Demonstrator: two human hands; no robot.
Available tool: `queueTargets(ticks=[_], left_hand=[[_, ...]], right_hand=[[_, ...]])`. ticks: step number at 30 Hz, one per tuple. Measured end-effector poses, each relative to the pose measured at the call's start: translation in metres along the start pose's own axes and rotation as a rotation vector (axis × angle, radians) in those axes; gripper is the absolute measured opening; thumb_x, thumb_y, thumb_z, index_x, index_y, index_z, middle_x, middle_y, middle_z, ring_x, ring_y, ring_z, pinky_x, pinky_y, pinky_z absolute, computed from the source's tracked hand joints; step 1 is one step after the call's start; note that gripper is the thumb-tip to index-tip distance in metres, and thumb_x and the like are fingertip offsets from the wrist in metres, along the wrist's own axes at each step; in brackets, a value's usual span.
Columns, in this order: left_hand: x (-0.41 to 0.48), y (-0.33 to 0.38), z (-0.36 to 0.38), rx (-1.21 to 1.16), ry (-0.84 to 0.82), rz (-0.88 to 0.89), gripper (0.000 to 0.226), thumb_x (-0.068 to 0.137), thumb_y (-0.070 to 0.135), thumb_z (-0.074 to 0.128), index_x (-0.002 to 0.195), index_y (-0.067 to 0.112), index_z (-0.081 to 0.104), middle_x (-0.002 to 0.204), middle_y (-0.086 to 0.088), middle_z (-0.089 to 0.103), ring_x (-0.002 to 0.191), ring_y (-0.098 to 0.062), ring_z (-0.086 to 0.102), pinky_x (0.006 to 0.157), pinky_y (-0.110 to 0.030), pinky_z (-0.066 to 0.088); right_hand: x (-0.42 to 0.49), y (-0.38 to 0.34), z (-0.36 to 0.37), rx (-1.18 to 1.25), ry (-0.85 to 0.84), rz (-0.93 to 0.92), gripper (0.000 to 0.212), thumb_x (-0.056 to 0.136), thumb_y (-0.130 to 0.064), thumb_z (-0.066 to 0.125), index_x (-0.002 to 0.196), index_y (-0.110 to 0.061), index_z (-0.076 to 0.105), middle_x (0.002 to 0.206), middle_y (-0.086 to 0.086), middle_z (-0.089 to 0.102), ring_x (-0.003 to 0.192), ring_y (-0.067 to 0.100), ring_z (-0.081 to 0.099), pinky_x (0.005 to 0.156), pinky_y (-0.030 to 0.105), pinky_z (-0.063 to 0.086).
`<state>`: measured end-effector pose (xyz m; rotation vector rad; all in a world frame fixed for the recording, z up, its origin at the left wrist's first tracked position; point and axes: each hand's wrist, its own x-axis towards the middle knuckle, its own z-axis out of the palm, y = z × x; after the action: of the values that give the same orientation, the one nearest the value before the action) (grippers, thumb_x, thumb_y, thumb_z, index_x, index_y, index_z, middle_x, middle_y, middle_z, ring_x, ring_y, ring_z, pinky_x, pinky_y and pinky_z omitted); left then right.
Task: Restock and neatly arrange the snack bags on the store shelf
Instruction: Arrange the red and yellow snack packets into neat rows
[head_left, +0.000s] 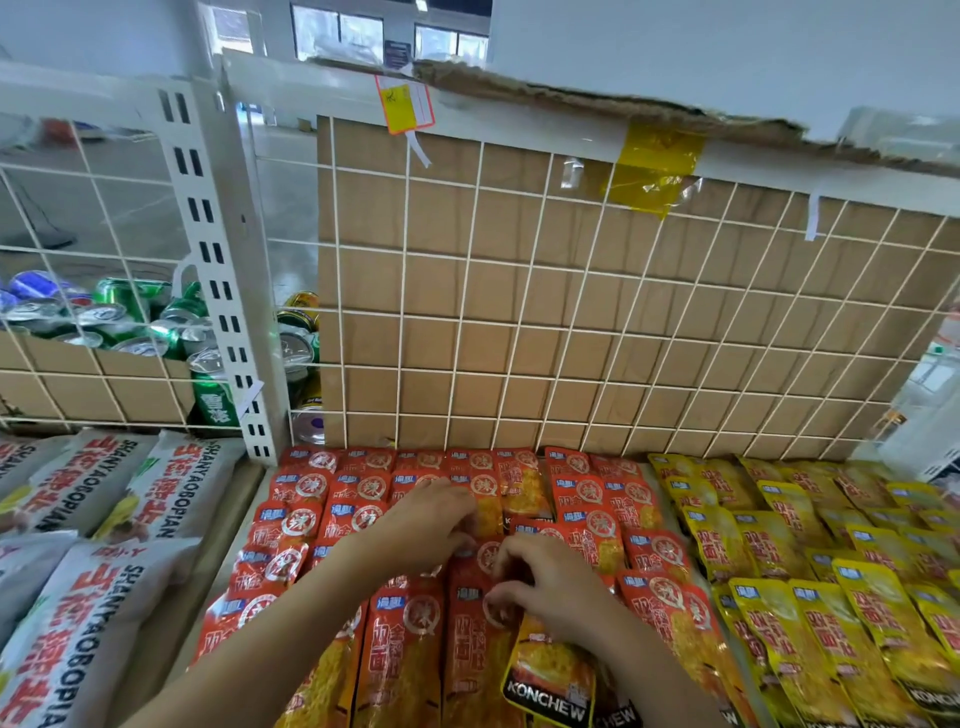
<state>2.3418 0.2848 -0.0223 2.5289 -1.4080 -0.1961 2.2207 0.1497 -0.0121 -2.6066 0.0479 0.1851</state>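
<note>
Red snack bags lie in overlapping rows on the middle of the shelf. Yellow snack bags fill the section to their right. My left hand reaches over the red rows, and its curled fingertips pinch the edge of a red bag in the centre column. My right hand lies just in front of it, fingers curled, pinching the top of another red bag. A red bag with a black KONCHEW base sits crooked below my right wrist.
A white wire grid backed by cardboard closes the shelf's rear. A white slotted upright divides it from the left bay. Large white SHANYAOBOPIAN bags lie at the left. Green and blue cans are piled behind the grid.
</note>
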Motion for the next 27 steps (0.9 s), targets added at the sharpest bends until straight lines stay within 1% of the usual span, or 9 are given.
queueTargets(ticks=[3, 8, 10, 13, 16, 20, 22, 24, 27], left_hand=[[0.004, -0.002, -0.001, -0.037, 0.015, -0.020, 0.015, 0.091, 0.029, 0.053, 0.103, 0.019, 0.056, 0.109, 0.004, 0.054, 0.101, -0.011, 0.041, 0.087, -0.023, 0.029], [0.017, -0.010, -0.003, -0.074, 0.026, -0.023, 0.011, 0.091, 0.024, 0.054, 0.099, 0.017, 0.056, 0.107, 0.002, 0.057, 0.099, -0.012, 0.042, 0.085, -0.025, 0.029], [0.022, -0.014, -0.005, -0.093, 0.012, -0.019, 0.010, 0.090, 0.022, 0.055, 0.098, 0.016, 0.057, 0.105, 0.001, 0.058, 0.097, -0.011, 0.043, 0.085, -0.025, 0.031], [0.029, -0.018, -0.008, -0.139, 0.005, -0.028, 0.008, 0.090, 0.019, 0.056, 0.097, 0.015, 0.058, 0.101, 0.001, 0.058, 0.096, -0.013, 0.048, 0.083, -0.024, 0.036], [0.034, -0.020, -0.011, -0.194, -0.014, -0.043, 0.009, 0.090, 0.015, 0.056, 0.098, 0.013, 0.058, 0.101, 0.000, 0.060, 0.090, -0.008, 0.049, 0.078, -0.022, 0.038], [0.041, -0.025, -0.015, -0.262, -0.051, -0.034, 0.010, 0.087, 0.010, 0.057, 0.096, 0.012, 0.061, 0.093, -0.002, 0.060, 0.086, -0.014, 0.053, 0.077, -0.028, 0.044], [0.044, -0.027, -0.016, -0.267, -0.051, -0.022, 0.012, 0.086, 0.007, 0.056, 0.096, 0.010, 0.063, 0.090, -0.002, 0.059, 0.083, -0.012, 0.051, 0.075, -0.026, 0.041], [0.046, -0.031, -0.016, -0.285, -0.056, -0.013, 0.018, 0.088, 0.004, 0.052, 0.097, 0.010, 0.065, 0.094, -0.003, 0.063, 0.084, -0.011, 0.052, 0.077, -0.025, 0.042], [0.045, -0.041, -0.015, -0.376, -0.094, -0.030, 0.029, 0.089, -0.001, 0.045, 0.097, 0.016, 0.068, 0.094, 0.005, 0.065, 0.086, -0.011, 0.060, 0.078, -0.023, 0.049]], right_hand=[[0.002, 0.003, -0.004, -0.015, 0.051, -0.021, 0.013, 0.084, -0.036, 0.063, 0.079, -0.032, 0.051, 0.080, -0.025, 0.045, 0.089, 0.003, 0.047, 0.082, 0.023, 0.040], [0.009, 0.004, -0.011, -0.050, 0.088, 0.005, 0.024, 0.085, -0.037, 0.062, 0.070, -0.041, 0.043, 0.082, -0.020, 0.040, 0.089, 0.006, 0.043, 0.080, 0.023, 0.035], [0.013, 0.001, -0.015, -0.053, 0.104, 0.000, 0.014, 0.086, -0.035, 0.061, 0.077, -0.034, 0.050, 0.080, -0.020, 0.040, 0.086, 0.004, 0.043, 0.080, 0.022, 0.036], [0.021, -0.001, -0.019, -0.028, 0.138, -0.005, 0.007, 0.086, -0.031, 0.062, 0.083, -0.026, 0.058, 0.079, -0.017, 0.051, 0.078, 0.000, 0.048, 0.079, 0.023, 0.044], [0.029, 0.000, -0.020, -0.036, 0.138, 0.020, 0.007, 0.087, -0.029, 0.062, 0.090, -0.023, 0.062, 0.089, -0.010, 0.058, 0.086, 0.005, 0.052, 0.078, 0.023, 0.042], [0.039, 0.004, -0.017, -0.057, 0.126, 0.039, 0.012, 0.087, -0.030, 0.061, 0.095, -0.021, 0.064, 0.102, -0.006, 0.064, 0.096, 0.010, 0.056, 0.084, 0.028, 0.046], [0.043, 0.005, -0.015, -0.040, 0.130, 0.045, 0.011, 0.087, -0.029, 0.062, 0.094, -0.022, 0.064, 0.103, -0.007, 0.064, 0.096, 0.008, 0.057, 0.084, 0.026, 0.047], [0.046, 0.006, -0.015, -0.030, 0.137, 0.047, 0.011, 0.087, -0.028, 0.062, 0.095, -0.021, 0.065, 0.103, -0.008, 0.065, 0.095, 0.006, 0.057, 0.083, 0.022, 0.046], [0.048, 0.007, -0.013, -0.013, 0.144, 0.019, 0.011, 0.088, -0.026, 0.061, 0.095, -0.019, 0.066, 0.102, -0.006, 0.066, 0.086, 0.003, 0.055, 0.072, 0.011, 0.042]])
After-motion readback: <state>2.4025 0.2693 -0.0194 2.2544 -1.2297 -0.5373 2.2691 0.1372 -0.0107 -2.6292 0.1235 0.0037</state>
